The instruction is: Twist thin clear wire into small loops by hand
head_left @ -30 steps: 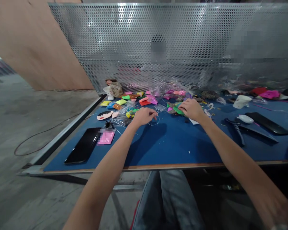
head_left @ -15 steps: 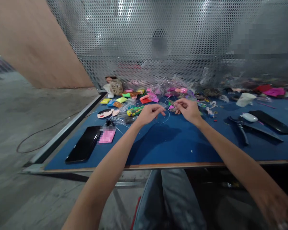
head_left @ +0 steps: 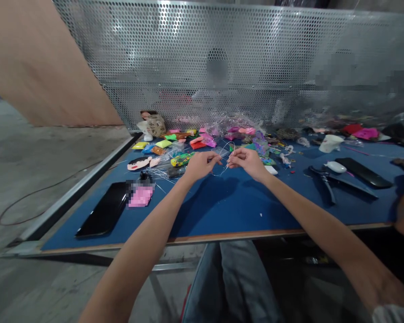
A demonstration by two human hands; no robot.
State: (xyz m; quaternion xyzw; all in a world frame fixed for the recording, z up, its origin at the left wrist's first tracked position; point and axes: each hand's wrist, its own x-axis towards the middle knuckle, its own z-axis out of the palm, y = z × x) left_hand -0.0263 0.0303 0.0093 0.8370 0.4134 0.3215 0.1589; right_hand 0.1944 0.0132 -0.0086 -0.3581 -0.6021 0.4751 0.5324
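Right hand (head_left: 247, 162) has left the clay pile — both hands now pinch the thin wire loop (head_left: 224, 157). Left hand (head_left: 199, 165) grips its other end, lifted clear of the blue table (head_left: 222, 206)

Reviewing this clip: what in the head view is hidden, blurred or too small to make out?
- Thin clear loop pinched between left hand and right hand: too fine to tell wire from thread.
- Pink item beside the black phone: pixelated.
- Area behind the perforated metal screen: veiled, with blurred patches.
- Small pieces among the coloured clay packets: too small to identify.
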